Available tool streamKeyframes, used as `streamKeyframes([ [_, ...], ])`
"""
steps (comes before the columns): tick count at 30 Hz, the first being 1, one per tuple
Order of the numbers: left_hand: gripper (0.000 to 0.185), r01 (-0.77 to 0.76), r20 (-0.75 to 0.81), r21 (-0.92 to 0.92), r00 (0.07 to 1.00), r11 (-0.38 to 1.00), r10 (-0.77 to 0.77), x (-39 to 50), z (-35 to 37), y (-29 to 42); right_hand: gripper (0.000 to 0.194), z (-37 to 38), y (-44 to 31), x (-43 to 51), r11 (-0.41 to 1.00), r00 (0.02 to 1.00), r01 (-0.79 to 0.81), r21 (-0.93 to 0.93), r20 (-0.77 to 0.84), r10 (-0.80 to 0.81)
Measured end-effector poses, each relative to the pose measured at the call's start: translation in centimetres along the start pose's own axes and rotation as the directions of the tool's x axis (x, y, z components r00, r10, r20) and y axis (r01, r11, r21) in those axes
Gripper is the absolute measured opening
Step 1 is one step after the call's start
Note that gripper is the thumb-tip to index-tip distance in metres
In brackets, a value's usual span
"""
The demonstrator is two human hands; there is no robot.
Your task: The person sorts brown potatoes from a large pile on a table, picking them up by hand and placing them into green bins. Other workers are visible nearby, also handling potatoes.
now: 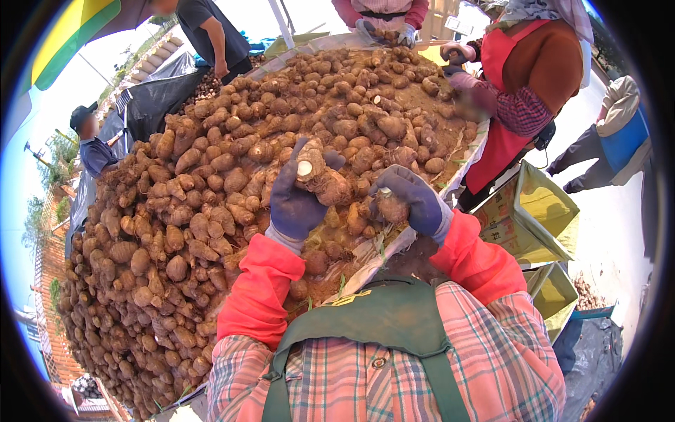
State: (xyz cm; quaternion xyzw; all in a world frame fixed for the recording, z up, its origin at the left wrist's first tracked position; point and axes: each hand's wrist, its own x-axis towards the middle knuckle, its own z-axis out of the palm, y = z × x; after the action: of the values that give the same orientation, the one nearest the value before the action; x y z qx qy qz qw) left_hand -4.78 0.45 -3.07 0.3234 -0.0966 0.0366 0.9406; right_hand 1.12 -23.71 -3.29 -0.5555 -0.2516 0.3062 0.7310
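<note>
My left hand [295, 203], in a dark blue work glove, grips a large taro corm [329, 182] with a pale, round cut face turned up towards me. In my right hand [416, 198], gloved alike, is a smaller rounded taro corm [393, 207] that shows a small whitish cut spot at its top. Both hands are above the near edge of a big heap of brown, hairy taro corms [205, 232]. A pale sheet edge [387, 250] runs along the heap just below my hands.
A co-worker in a red apron [493, 153] stands at the right of the heap. Another's gloved hands [387, 34] hold corms at the far edge. Two more people are at the left. Open yellow woven sacks [543, 211] stand at my right, near a person with a blue container [625, 145].
</note>
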Motion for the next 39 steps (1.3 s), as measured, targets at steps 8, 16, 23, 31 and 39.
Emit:
streamKeyframes([
  [8, 0.076, 0.003, 0.08, 0.222, 0.997, 0.975, -0.021, -0.2, 2.9, 0.1, 0.055, 3.6, 1.2, 2.1, 0.983, 0.994, 0.048, -0.178, -0.091, -0.065],
  [16, 0.045, -0.009, -0.074, 0.95, 0.965, 0.313, 0.251, -0.8, 3.9, -0.8, 0.071, 2.9, 0.9, 1.9, 0.536, 0.977, 0.08, -0.84, -0.042, -0.211],
  [23, 0.041, -0.426, 0.432, 0.902, 0.895, 0.075, -0.116, -1.9, -2.1, 1.9, 0.064, 1.1, 0.9, 1.2, 0.693, 0.987, 0.159, -0.703, 0.135, -0.089],
  [31, 0.051, 0.091, -0.033, 0.987, 0.922, -0.132, 0.386, 0.6, -1.6, 1.6, 0.049, -2.8, 1.4, -5.4, 0.699, 1.0, -0.029, 0.714, 0.027, 0.013],
  [39, 0.04, -0.225, 0.233, 0.972, 0.955, 0.067, -0.181, -1.4, 3.2, -7.3, 0.051, -8.1, 5.0, -22.7, 0.788, 0.786, 0.379, 0.485, -0.618, 0.002],
])
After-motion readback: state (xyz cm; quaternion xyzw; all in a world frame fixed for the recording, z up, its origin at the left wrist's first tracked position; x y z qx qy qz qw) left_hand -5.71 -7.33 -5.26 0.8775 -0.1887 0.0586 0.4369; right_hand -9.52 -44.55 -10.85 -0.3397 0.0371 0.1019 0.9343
